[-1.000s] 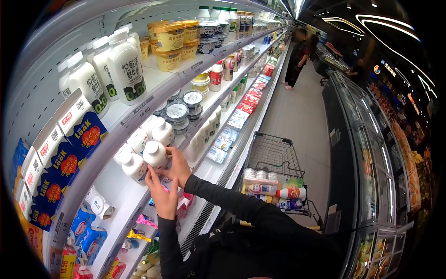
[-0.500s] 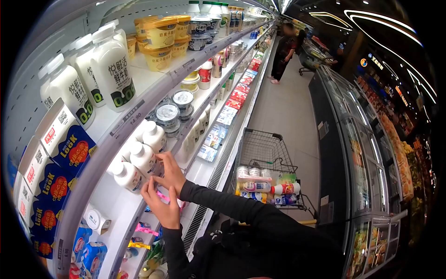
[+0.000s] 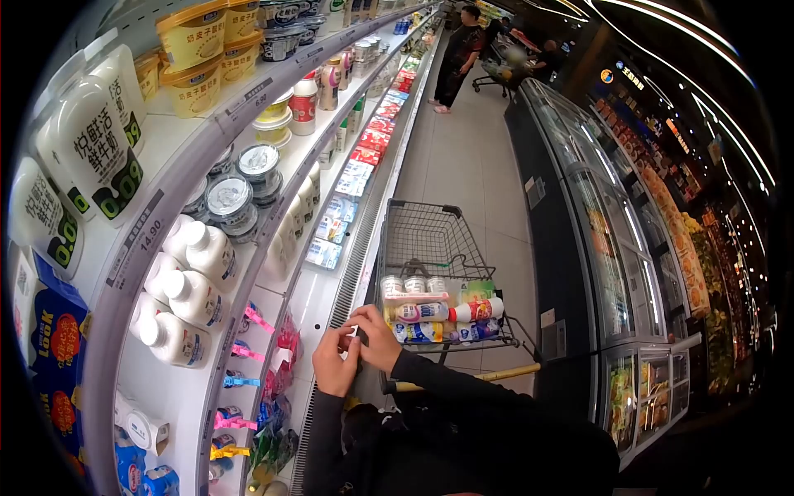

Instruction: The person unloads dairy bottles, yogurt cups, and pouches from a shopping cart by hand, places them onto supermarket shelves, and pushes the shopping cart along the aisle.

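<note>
My left hand (image 3: 336,361) and my right hand (image 3: 377,337) are close together in front of the shelf edge, just left of the shopping cart (image 3: 426,231). Their fingers are bent toward each other around a small pale spot, too small to make out. Left of them, white bottles (image 3: 198,299) stand in rows on the middle shelf, apart from my hands. In the cart lie a red and white bottle (image 3: 478,310), a pale bottle (image 3: 420,312), white cups (image 3: 413,284) and blue and yellow packs (image 3: 418,332).
Yellow tubs (image 3: 192,37) and large milk bottles (image 3: 98,145) stand on the upper shelf. Silver-lidded tubs (image 3: 230,198) sit behind the white bottles. A person (image 3: 456,58) stands up the aisle. Glass freezers (image 3: 608,248) line the right side.
Both hands have left the white bottles and moved right toward the cart, fingers now closer together. The white bottles remain on the shelf. The view has turned to the right.
</note>
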`<state>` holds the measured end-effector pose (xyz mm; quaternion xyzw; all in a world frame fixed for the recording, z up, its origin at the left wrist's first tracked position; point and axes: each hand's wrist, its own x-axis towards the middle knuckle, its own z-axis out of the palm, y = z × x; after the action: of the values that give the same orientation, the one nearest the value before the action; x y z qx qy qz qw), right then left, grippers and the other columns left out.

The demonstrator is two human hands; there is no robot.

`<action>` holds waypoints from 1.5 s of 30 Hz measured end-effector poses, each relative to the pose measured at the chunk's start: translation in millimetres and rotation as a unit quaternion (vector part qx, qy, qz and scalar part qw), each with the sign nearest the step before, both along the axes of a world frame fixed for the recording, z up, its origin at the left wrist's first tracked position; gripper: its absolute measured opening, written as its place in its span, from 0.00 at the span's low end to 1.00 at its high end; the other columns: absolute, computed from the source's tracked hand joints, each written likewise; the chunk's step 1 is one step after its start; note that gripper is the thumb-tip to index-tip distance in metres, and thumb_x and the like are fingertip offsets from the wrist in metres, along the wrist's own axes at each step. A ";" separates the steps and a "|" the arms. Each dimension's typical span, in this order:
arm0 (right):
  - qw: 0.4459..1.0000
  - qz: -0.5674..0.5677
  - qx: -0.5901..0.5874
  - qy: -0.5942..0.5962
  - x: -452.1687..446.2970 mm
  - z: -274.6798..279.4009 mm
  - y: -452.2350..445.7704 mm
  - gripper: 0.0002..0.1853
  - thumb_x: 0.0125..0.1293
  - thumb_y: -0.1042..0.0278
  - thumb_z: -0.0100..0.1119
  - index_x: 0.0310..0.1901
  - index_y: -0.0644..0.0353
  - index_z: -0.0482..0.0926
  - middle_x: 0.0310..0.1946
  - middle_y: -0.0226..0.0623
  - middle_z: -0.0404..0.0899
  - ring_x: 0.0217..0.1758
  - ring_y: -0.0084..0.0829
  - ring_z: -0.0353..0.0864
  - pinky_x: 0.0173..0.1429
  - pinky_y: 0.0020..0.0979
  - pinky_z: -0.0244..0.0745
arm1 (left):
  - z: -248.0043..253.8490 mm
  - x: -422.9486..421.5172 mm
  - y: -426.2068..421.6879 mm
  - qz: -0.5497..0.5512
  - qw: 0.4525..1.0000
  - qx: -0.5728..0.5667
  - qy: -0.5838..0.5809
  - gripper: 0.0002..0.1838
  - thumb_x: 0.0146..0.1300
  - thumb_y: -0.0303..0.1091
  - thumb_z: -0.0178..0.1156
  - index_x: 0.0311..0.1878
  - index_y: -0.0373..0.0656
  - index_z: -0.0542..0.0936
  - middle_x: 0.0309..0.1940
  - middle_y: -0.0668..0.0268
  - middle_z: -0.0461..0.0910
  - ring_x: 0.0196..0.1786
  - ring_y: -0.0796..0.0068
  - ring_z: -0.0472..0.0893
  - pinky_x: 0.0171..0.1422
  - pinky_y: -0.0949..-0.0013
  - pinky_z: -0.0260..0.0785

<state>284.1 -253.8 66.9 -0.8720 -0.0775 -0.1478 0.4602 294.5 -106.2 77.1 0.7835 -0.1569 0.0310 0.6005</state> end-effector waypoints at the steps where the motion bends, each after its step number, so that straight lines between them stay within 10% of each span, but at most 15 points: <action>1: 1.000 -0.015 0.005 0.026 -8.4 -9.1 -14.9 0.14 0.60 0.80 0.65 0.48 0.62 0.81 0.53 0.44 0.73 0.59 0.46 0.77 0.64 0.40 0.74 | -12.9 -0.4 -10.3 -0.017 1.000 0.022 0.007 0.10 0.65 0.30 0.69 0.47 0.37 0.83 0.32 0.60 0.82 0.32 0.66 0.84 0.39 0.64 0.75; 9: 0.987 -0.153 -0.021 0.039 -86.7 -51.8 -138.6 0.09 0.66 0.71 0.68 0.45 0.61 0.83 0.45 0.41 0.77 0.51 0.43 0.82 0.57 0.39 0.78 | -38.2 -30.0 -91.0 -0.185 0.972 0.120 0.078 0.14 0.66 0.36 0.69 0.50 0.38 0.84 0.34 0.61 0.85 0.33 0.68 0.84 0.41 0.66 0.77; 17: 0.967 -0.026 -0.090 0.238 -187.0 -46.7 -223.6 0.14 0.68 0.58 0.70 0.46 0.59 0.84 0.38 0.37 0.81 0.41 0.35 0.85 0.46 0.35 0.81 | -80.6 -94.1 -155.2 -0.405 0.874 0.227 0.143 0.26 0.70 0.50 0.66 0.62 0.43 0.78 0.45 0.57 0.88 0.46 0.56 0.88 0.50 0.57 0.79; 22: 0.907 0.061 -0.193 0.370 -221.6 -59.0 -242.1 0.20 0.71 0.42 0.58 0.50 0.49 0.85 0.41 0.44 0.87 0.43 0.53 0.86 0.48 0.52 0.81 | -51.4 -103.9 -189.8 -0.495 0.783 0.365 0.095 0.33 0.74 0.68 0.51 0.57 0.46 0.81 0.38 0.48 0.87 0.42 0.44 0.87 0.49 0.46 0.78; 28: 0.880 0.123 -0.178 0.423 -211.2 -63.2 -248.0 0.17 0.69 0.46 0.59 0.42 0.51 0.85 0.34 0.46 0.87 0.41 0.54 0.86 0.46 0.53 0.80 | -52.8 -101.8 -203.1 -0.510 0.734 0.426 0.140 0.39 0.74 0.72 0.45 0.40 0.42 0.86 0.33 0.44 0.86 0.41 0.40 0.86 0.50 0.44 0.77; 45: 0.884 0.181 -0.078 0.425 -180.1 -73.5 -276.7 0.22 0.70 0.43 0.56 0.44 0.56 0.86 0.37 0.51 0.88 0.44 0.55 0.88 0.52 0.51 0.82 | -48.0 -82.2 -226.3 -0.504 0.736 0.436 0.121 0.37 0.76 0.70 0.44 0.45 0.45 0.89 0.31 0.44 0.85 0.39 0.41 0.85 0.49 0.46 0.77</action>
<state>104.0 -530.5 -6.6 -0.8551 -0.0423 0.3290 0.3984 212.3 -332.5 29.0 0.7630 -0.4512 -0.4426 0.1353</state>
